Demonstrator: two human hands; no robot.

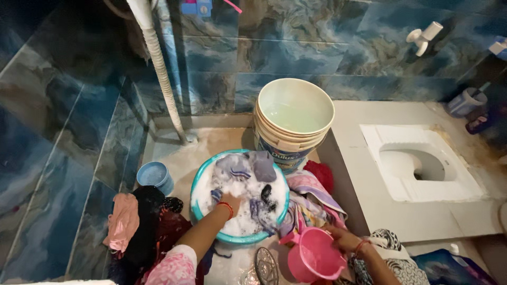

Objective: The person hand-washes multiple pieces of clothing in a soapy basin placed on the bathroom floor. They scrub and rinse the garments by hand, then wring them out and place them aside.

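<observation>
The left hand (pixel 230 202) was plunged into the foam of a teal wash basin (pixel 196 208), its fingers buried among the soaking clothes (pixel 248 168), so whether it was spread or closed could not be told. The right hand (pixel 344 238) was curled around the rim of a pink jug (pixel 311 259), near and to the right of the basin.

From left to right: a small blue mug (pixel 153 175) stood by the tiled wall, with a heap of dark and pink dry laundry (pixel 138 221) lying near it on the floor. The basin came next, full of suds with grey and blue garments half sunk. Just right of it lay a striped pile of cloth (pixel 312 198). Behind stood a cream bucket (pixel 296 141) holding clear water.

Judging by this, washing was underway: one batch soaped, none visibly rinsed, and both piles apparently unwashed.
</observation>
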